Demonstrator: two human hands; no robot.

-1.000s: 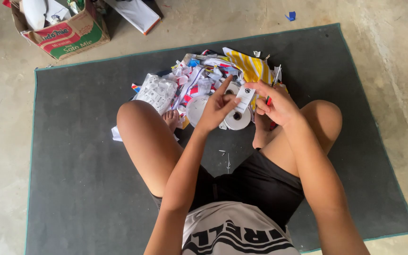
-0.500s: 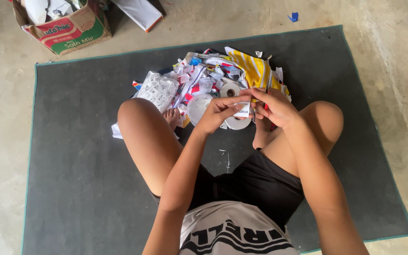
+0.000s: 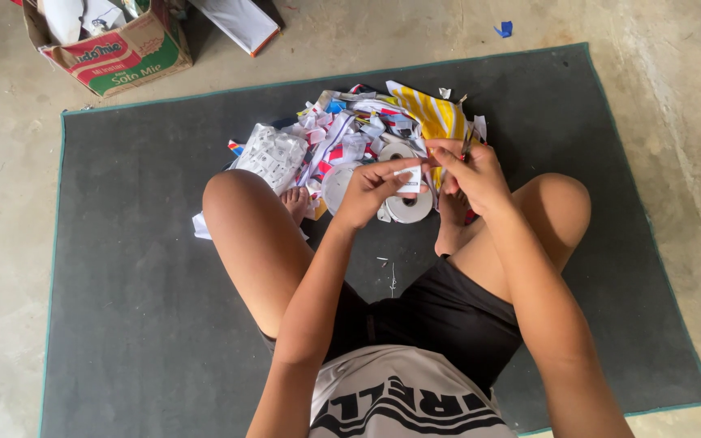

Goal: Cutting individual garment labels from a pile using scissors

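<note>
Just beyond the crossed ankles, the left hand (image 3: 367, 191) and right hand (image 3: 472, 174) pinch a small white paper strip (image 3: 410, 173) between fingertips, both clamped on it above a white tape roll (image 3: 407, 207). Keeping it taut with short grips seems best. A scrap pile (image 3: 350, 134) crowds the far side; a cardboard box (image 3: 115, 49) sits far left.

The left hand (image 3: 371, 191) and right hand (image 3: 468, 172) have drawn together, fingertips meeting.
</note>
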